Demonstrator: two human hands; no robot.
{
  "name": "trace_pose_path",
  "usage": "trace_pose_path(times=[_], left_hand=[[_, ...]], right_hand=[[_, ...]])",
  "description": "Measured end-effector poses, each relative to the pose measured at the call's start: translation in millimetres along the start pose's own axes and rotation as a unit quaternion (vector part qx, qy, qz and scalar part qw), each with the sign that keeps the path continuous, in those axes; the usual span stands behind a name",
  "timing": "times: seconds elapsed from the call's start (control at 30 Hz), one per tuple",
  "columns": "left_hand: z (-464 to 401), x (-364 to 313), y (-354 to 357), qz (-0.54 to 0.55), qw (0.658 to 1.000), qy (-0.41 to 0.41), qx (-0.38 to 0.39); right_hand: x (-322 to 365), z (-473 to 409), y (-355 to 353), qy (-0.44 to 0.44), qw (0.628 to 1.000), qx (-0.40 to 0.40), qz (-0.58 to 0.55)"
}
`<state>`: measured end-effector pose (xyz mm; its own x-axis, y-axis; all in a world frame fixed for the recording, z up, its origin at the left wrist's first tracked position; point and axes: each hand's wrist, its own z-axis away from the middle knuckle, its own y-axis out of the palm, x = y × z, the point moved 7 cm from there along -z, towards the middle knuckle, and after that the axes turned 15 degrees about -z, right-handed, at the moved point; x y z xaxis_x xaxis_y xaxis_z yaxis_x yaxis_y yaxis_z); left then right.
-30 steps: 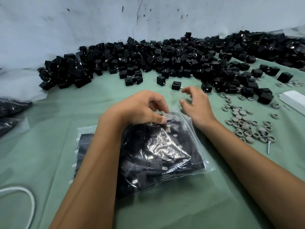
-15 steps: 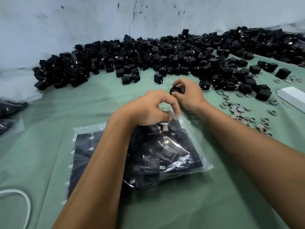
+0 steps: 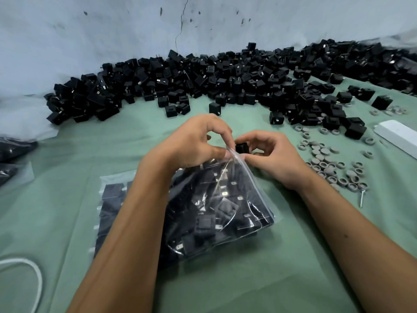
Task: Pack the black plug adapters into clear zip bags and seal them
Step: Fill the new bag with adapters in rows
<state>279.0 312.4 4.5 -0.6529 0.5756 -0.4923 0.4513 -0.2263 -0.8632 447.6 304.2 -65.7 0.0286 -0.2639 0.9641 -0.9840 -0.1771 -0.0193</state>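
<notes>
Adapter pinched in my right hand sits right at the mouth of the zip bag, whose lip my left hand pinches and lifts. I should keep that lip raised and slide the piece in flat, so its prongs don't snag the film. Beyond, the loose heap of adapters waits along the wall, grey rings to my right.

open cloth nearside | far: adapter pile | right: grey rings, screw
</notes>
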Motion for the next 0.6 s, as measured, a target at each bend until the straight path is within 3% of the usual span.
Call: trace_pose_path(times=[0.1,0.27,0.6], left_hand=[[-1,0,-7,-0.018,0.999,0.004,-0.036],[-1,3,-14,-0.046,0.995,0.004,-0.089],[-3,5,-11,-0.048,0.995,-0.005,-0.083]], right_hand=[[3,1,1,0.012,0.999,0.043,0.011],[11,4,2,0.024,0.999,0.041,-0.009],[21,6,9,0.007,0.999,0.047,-0.012]])
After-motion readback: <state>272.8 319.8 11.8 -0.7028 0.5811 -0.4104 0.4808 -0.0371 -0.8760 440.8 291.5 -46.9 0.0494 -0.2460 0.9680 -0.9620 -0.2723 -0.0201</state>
